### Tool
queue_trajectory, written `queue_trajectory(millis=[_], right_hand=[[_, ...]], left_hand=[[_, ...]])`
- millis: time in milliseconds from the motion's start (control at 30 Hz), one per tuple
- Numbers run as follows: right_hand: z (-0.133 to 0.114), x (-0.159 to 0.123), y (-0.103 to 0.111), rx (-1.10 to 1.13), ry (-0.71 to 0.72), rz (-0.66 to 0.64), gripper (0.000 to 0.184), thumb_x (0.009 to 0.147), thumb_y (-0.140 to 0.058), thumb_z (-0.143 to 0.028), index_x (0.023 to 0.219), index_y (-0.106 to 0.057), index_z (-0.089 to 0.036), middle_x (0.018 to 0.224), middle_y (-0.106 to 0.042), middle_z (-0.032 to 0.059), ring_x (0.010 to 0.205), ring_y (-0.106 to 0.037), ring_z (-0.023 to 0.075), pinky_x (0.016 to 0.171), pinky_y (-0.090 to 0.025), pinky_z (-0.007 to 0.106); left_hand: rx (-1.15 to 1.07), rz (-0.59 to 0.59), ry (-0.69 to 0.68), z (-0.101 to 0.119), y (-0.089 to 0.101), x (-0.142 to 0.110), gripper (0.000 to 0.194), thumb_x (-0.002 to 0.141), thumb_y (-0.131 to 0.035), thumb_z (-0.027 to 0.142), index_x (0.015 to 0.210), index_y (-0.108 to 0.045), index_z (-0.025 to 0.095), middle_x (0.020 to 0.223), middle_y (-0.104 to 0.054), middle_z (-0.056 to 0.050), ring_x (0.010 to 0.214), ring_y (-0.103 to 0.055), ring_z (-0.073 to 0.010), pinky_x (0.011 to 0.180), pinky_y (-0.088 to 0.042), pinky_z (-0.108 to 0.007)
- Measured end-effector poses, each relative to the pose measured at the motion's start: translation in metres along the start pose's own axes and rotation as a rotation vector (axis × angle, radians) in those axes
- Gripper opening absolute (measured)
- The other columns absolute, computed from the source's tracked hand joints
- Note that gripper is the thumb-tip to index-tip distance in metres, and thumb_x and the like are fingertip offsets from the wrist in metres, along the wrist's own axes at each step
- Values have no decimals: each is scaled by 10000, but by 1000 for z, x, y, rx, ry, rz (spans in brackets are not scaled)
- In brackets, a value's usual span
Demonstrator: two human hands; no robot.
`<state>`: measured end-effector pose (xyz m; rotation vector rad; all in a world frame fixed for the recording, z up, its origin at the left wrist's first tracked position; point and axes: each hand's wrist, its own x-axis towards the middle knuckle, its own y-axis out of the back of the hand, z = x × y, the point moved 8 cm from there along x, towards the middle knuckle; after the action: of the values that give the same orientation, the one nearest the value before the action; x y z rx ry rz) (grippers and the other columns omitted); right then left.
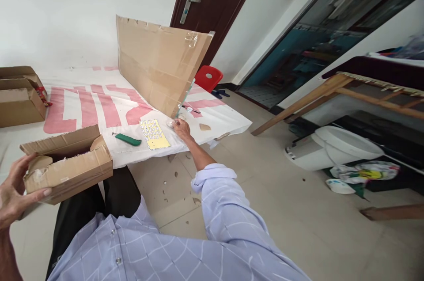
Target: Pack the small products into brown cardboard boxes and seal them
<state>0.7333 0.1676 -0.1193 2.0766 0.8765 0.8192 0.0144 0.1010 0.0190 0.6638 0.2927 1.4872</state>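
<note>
My left hand grips the near left end of an open cardboard box, thumb along its side. The box is tilted over my lap at the table's front edge. At the table, my right hand has its fingers closed by the lower corner of a large upright cardboard sheet. Something small and whitish shows at those fingertips, too small to name. Left of that hand lies a yellow sheet with rows of small white labels. A green utility knife rests between this sheet and the box.
Another cardboard box stands at the table's left. A cardboard scrap lies near the right corner. Behind the table is a red chair. Scraps litter the floor; a white bucket lies at right beneath a wooden-legged table.
</note>
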Motion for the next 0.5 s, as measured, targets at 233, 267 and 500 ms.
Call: queue_trajectory(millis=[233, 267, 500], right_hand=[[-26, -2, -5, -83, 162, 1, 478, 1081, -466, -285, 1459, -723, -145, 1480, -675, 197, 1353, -554, 325, 1172, -476, 424], [-29, -3, -8, -97, 177, -5, 464, 1073, -481, -267, 1442, -733, -141, 1459, -679, 199, 1337, -547, 329, 1167, -472, 424], [-35, -13, -18, -200, 197, -13, 397, 1068, -511, -213, 1355, -779, -155, 1432, -642, 194, 1284, -498, 330, 1145, -440, 417]], left_hand=[[-56, 31, -43, 5, -1, -2, 1027, 607, -996, 704, 1530, -639, 430, 1653, -591, -41, 1572, -567, -467, 1300, -509, -668], [-58, 33, -41, 6, 0, -3, 1030, 601, -998, 710, 1525, -643, 427, 1649, -592, -44, 1568, -571, -468, 1288, -524, -667], [-26, 20, -25, 0, 0, -1, 1045, 600, -978, 726, 1531, -619, 416, 1658, -585, -54, 1583, -556, -471, 1302, -501, -677]])
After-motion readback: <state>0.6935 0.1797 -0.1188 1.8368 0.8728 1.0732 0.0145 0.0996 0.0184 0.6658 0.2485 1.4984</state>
